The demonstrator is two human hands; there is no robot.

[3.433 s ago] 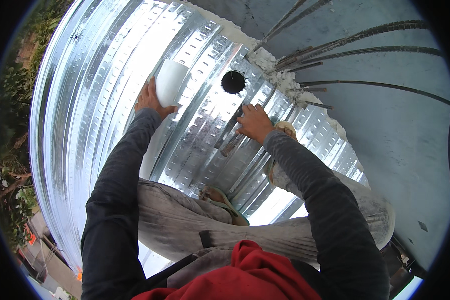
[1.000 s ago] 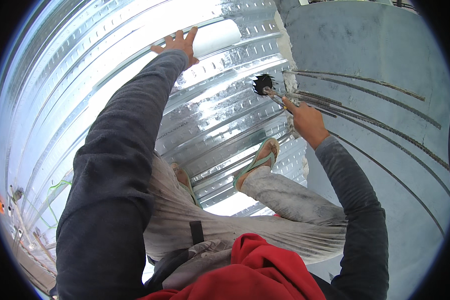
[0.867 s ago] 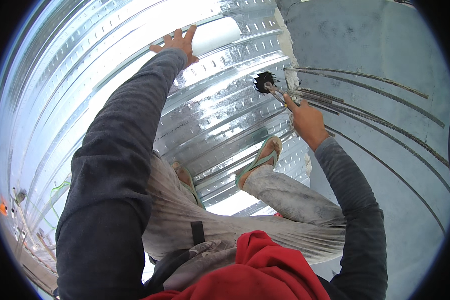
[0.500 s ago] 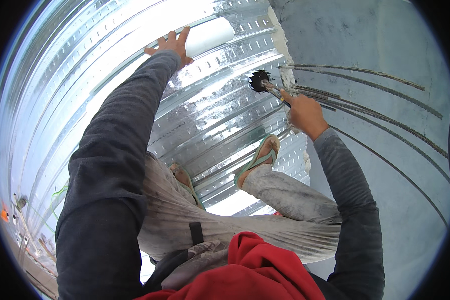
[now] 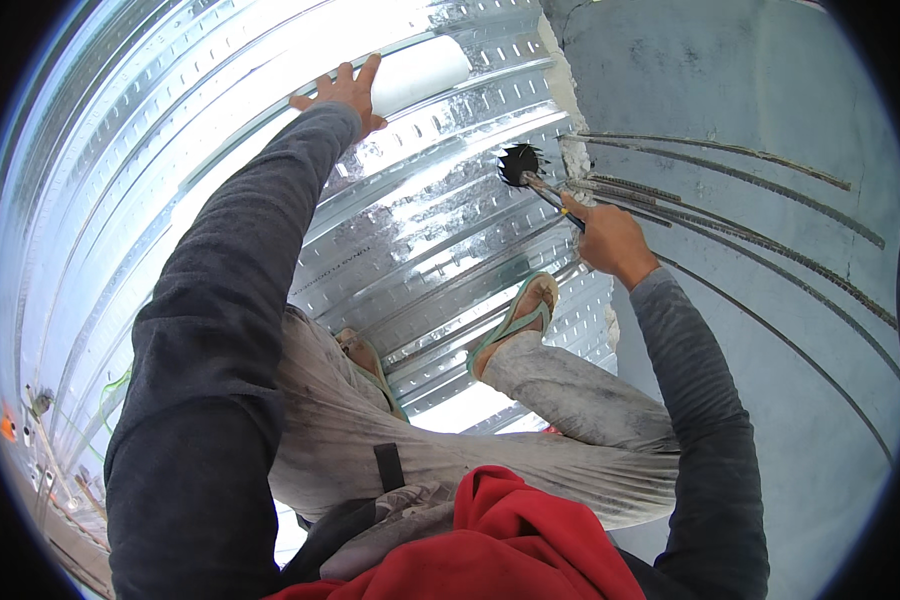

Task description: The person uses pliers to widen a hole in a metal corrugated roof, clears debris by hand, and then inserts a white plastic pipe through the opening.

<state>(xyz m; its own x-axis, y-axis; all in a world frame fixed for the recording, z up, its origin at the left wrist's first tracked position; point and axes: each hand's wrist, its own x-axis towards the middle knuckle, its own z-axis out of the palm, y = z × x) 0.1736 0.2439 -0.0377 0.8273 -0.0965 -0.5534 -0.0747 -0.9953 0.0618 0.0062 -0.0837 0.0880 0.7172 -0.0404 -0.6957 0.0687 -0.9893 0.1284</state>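
My left hand (image 5: 342, 98) lies with fingers spread on the ribbed metal decking, against the end of a smooth white, tube-like piece (image 5: 425, 75). In my right hand (image 5: 615, 240) is a dark-handled hand tool (image 5: 560, 203) with a yellow mark and a metal head; its exact kind is not clear. The tool's head reaches the lower edge of a jagged dark hole (image 5: 519, 163) in the shiny metal decking (image 5: 420, 190). Torn metal points ring this hole.
Several steel reinforcing bars (image 5: 770, 222) stick out from the decking's edge over the grey concrete wall (image 5: 730, 70) at right. My sandalled feet (image 5: 520, 325) stand on the ribs. Cords and a small orange thing (image 5: 9, 424) lie at far left.
The tool has shifted slightly down and right, its head now at the hole's lower rim, showing more of the dark opening. My left hand stays in place.
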